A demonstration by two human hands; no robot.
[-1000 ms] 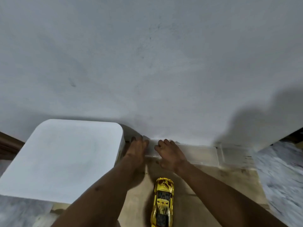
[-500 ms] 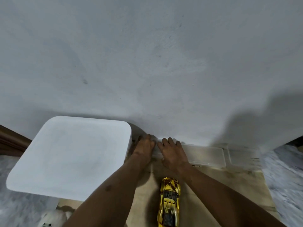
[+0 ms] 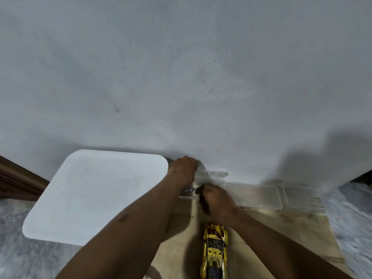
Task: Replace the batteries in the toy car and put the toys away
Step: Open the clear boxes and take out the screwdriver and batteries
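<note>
The fingers of the left hand (image 3: 184, 170) curl around the raised clear lid (image 3: 209, 174) of a small clear box (image 3: 207, 183) by the wall (image 3: 181, 77). The right hand (image 3: 216, 200) is curled too; what it holds, I cannot tell. A big white bin lid (image 3: 96, 196) sits left. The gold toy car (image 3: 215, 250) lies below the hands, apart.

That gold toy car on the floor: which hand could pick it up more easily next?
Probably the right hand. It sits just beyond the shiny gold toy car, almost in line with it. The left hand is farther off, up at the lifted lid of the small clear plastic box by the wall.
</note>
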